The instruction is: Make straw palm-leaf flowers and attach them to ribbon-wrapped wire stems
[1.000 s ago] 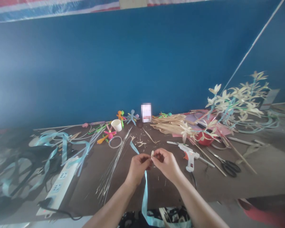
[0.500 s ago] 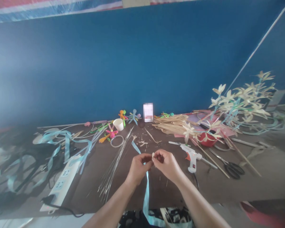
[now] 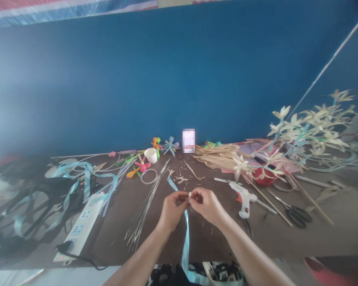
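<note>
My left hand [image 3: 173, 209] and my right hand [image 3: 208, 205] meet fingertip to fingertip above the near middle of the table. Both are closed in a pinch around a small cream-coloured piece [image 3: 190, 196], whose tip shows between the fingers; the rest of it is hidden. A light blue ribbon [image 3: 185, 242] runs past the left hand, with one stretch beyond the fingers and another hanging down over the table edge to my lap. Whether the left fingers touch the ribbon I cannot tell. Pale scraps [image 3: 181, 178] lie just beyond the hands.
Left are thin metal wires [image 3: 147, 208], a tape ring [image 3: 149, 176], a paper cup [image 3: 150, 155] and a power strip [image 3: 82, 226]. Right are a glue gun [image 3: 243, 198], black-handled scissors [image 3: 296, 214], dried husks [image 3: 217, 156] and cream flowers [image 3: 310, 123].
The view has shifted slightly, so the table items sit a little further right. Both hands keep their pinch, and the cream piece now stands a little more upright between the fingertips.
</note>
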Demonstrator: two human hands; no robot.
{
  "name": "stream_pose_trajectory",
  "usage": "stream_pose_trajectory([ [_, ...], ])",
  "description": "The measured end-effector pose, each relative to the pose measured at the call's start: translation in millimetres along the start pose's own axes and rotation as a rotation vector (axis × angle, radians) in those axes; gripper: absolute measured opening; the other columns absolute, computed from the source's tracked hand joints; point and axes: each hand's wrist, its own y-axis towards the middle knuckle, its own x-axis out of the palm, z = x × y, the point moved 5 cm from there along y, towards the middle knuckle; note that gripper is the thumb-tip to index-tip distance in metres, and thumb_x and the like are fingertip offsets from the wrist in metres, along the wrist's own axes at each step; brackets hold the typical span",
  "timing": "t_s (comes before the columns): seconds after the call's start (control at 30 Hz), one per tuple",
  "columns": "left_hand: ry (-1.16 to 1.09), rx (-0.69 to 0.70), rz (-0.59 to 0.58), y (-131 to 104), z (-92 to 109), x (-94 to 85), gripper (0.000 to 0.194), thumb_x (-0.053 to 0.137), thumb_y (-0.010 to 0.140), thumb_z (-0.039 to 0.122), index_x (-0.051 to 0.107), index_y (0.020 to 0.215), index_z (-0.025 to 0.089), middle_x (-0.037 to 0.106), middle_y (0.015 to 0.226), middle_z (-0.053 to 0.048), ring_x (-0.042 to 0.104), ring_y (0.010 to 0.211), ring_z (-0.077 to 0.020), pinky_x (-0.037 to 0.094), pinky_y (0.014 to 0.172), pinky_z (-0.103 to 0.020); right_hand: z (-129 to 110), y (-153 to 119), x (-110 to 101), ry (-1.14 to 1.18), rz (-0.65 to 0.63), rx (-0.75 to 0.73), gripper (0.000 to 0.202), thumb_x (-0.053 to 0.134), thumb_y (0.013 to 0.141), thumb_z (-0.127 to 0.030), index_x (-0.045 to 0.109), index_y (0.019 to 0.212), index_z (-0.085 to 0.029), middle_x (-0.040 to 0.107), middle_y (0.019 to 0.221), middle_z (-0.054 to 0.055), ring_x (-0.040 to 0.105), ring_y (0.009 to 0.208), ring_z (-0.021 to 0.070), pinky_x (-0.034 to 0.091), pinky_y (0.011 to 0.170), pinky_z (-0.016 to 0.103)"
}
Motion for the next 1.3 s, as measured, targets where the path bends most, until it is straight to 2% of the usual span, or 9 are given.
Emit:
stream_pose_trajectory([
  [0.17,-0.170,-0.113,0.091,4,-13,-17.0,0.027,0.063,0.063,0.026,0.062,0.087,0.014,0.063,0.077,-0.006,0.054,0.069,-0.0147,0.041,0.062,-0.024,14,23,0,-0.008,-0.069,-0.008,0.032,0.058,0.064,-0.031,0.054,0.093,-0.017,0.051,0.068,-0.003,0.046,0.056,0.0089,0.037,0.053,0.019],
  [0.33,-0.265,-0.206,0.110,6,-22,-28.1,0.028,0.063,0.063,0.029,0.063,0.087,0.014,0.062,0.080,-0.005,0.052,0.064,-0.0116,0.039,0.055,-0.020,26,45,7,-0.093,-0.180,-0.044,0.030,0.059,0.064,-0.035,0.055,0.088,-0.017,0.055,0.068,-0.003,0.049,0.057,0.0089,0.037,0.054,0.019],
  [0.47,-0.334,-0.256,0.128,6,-29,-31.8,0.026,0.064,0.062,0.028,0.063,0.085,0.015,0.061,0.083,-0.005,0.053,0.068,-0.0120,0.040,0.055,-0.020,38,54,12,-0.344,-0.128,-0.007,0.016,0.049,0.073,-0.031,0.057,0.076,-0.018,0.059,0.069,-0.001,0.053,0.062,0.0102,0.037,0.057,0.019],
  [0.6,-0.386,-0.286,0.149,4,-35,-35.9,0.025,0.065,0.062,0.027,0.063,0.083,0.015,0.060,0.084,-0.006,0.053,0.070,-0.0120,0.041,0.054,-0.020,48,64,16,-0.496,-0.094,0.029,0.015,0.046,0.075,-0.025,0.059,0.075,-0.018,0.060,0.075,0.002,0.054,0.070,0.0135,0.035,0.063,0.022],
  [0.73,-0.446,-0.310,0.200,3,-39,-42.9,0.023,0.067,0.060,0.024,0.063,0.081,0.015,0.059,0.085,-0.005,0.053,0.074,-0.0124,0.042,0.055,-0.019,48,74,25,-0.620,-0.099,0.019,0.024,0.037,0.081,-0.026,0.060,0.086,-0.020,0.057,0.091,0.005,0.053,0.082,0.0154,0.033,0.068,0.023],
  [0.9,-0.453,-0.316,0.249,1,-39,-50.8,0.024,0.068,0.058,0.024,0.063,0.080,0.015,0.059,0.085,-0.005,0.053,0.074,-0.0126,0.043,0.055,-0.020,43,86,44,-0.718,-0.202,-0.036,0.025,0.038,0.080,-0.026,0.059,0.094,-0.025,0.053,0.097,0.003,0.053,0.083,0.0149,0.034,0.069,0.023],
  [1.03,-0.446,-0.317,0.256,0,-39,-51.8,0.025,0.068,0.057,0.025,0.063,0.080,0.016,0.060,0.085,-0.005,0.054,0.074,-0.0129,0.043,0.054,-0.020,42,94,58,-0.776,-0.256,-0.065,0.024,0.043,0.077,-0.029,0.060,0.093,-0.025,0.052,0.097,0.004,0.053,0.082,0.0164,0.035,0.069,0.024],
  [1.17,-0.438,-0.310,0.255,0,-38,-49.8,0.025,0.068,0.056,0.026,0.063,0.078,0.016,0.060,0.082,-0.005,0.054,0.072,-0.0124,0.043,0.054,-0.020,44,99,66,-0.815,-0.237,-0.063,0.025,0.046,0.073,-0.031,0.060,0.090,-0.018,0.054,0.093,0.008,0.054,0.079,0.0195,0.036,0.069,0.027],
  [1.3,-0.429,-0.302,0.245,1,-37,-47.7,0.024,0.068,0.057,0.027,0.064,0.078,0.016,0.061,0.082,-0.005,0.054,0.071,-0.0121,0.043,0.054,-0.020,44,99,69,-0.808,-0.200,-0.054,0.023,0.042,0.076,-0.027,0.062,0.081,-0.015,0.056,0.088,0.010,0.055,0.076,0.0196,0.037,0.067,0.028],
])
